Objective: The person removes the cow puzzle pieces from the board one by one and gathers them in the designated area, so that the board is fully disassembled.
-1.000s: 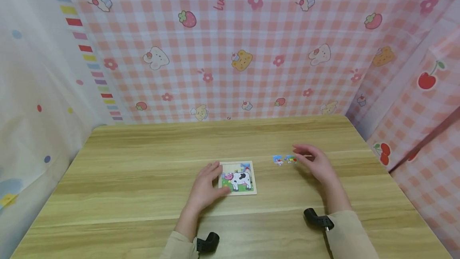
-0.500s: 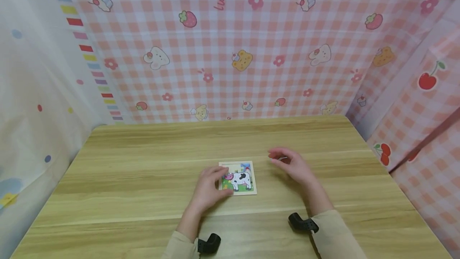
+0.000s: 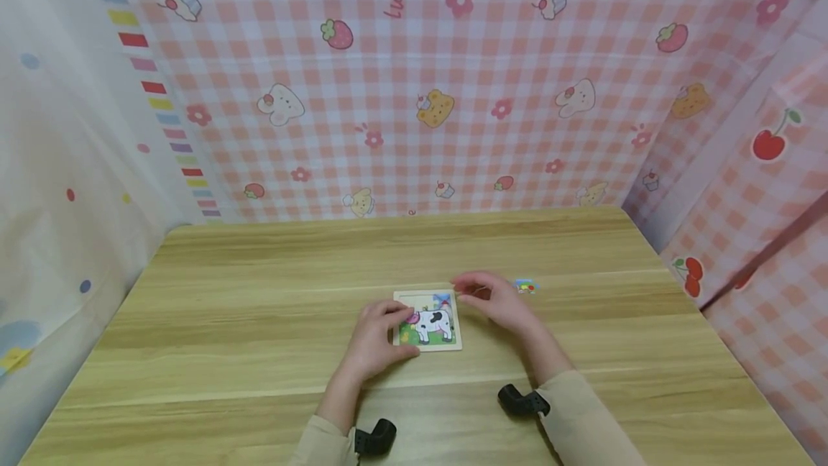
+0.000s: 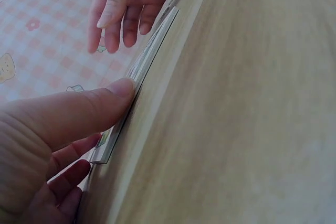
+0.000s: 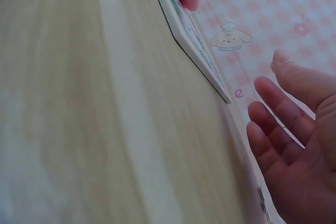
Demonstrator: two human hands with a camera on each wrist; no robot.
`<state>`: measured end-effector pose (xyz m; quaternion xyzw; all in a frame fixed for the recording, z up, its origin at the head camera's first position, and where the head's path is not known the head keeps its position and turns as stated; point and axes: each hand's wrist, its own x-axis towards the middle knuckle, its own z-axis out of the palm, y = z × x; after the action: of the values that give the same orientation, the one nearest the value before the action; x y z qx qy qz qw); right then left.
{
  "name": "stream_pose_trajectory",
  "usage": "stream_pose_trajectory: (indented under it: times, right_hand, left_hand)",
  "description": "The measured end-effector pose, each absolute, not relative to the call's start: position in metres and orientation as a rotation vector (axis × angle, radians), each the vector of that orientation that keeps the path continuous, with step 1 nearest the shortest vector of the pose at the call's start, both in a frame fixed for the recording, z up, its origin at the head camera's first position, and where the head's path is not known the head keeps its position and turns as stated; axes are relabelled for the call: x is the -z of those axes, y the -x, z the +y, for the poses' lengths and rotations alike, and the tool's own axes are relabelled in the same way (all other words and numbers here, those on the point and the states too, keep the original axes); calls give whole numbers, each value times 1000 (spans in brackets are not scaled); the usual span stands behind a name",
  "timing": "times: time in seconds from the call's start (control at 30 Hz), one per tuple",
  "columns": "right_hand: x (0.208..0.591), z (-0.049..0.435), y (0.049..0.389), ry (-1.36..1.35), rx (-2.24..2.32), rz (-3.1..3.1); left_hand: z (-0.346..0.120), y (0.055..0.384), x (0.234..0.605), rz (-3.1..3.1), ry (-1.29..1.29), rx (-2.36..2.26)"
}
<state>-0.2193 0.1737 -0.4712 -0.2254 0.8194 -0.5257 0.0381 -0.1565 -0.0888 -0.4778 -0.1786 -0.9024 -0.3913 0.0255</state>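
Note:
A wooden puzzle tray (image 3: 438,348) with a cow picture lies flat on the table; its upper left shows bare wood. My left hand (image 3: 374,336) grips the tray's left side. In the left wrist view the thumb (image 4: 79,114) presses on the near edge, with fingers beyond it. My right hand (image 3: 494,302) is at the tray's upper right corner, fingers bent. In the right wrist view the thumb (image 5: 302,80) stands apart from the other visible fingers; whether anything is between thumb and index finger is hidden. A colourful puzzle piece (image 3: 527,287) lies on the table behind the right hand.
The wood-grain table (image 3: 226,351) ends at a pink checked curtain (image 3: 414,149) behind. Another checked curtain (image 3: 770,257) hangs on the right and a white dotted one (image 3: 71,236) on the left. A black wrist mount (image 3: 522,400) sits on each forearm.
My right hand has moved left from the loose pieces to the tray. Two pieces showed there earlier; one is visible now. My left hand has shifted slightly on the tray.

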Motion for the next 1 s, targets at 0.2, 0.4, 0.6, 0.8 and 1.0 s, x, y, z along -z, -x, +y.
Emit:
stream_pose_trajectory:
  times: [0.2, 0.4, 0.6, 0.8, 1.0]
  right_hand:
    - [474, 167, 220, 715, 1573, 2517]
    - [475, 163, 223, 755, 1548, 2505]
    - [476, 159, 227, 839, 1453, 2526]
    - [473, 155, 232, 945, 1331, 2556]
    - [468, 152, 234, 1013, 1221, 2572]
  left_hand:
    - [-90, 156, 478, -2790, 565, 1185]
    - [-92, 157, 480, -2791, 572, 1167]
    - [-93, 157, 479, -2795, 578, 1134]
    - [-93, 158, 480, -2788, 578, 1138]
    - [-93, 158, 480, -2786, 580, 1140]
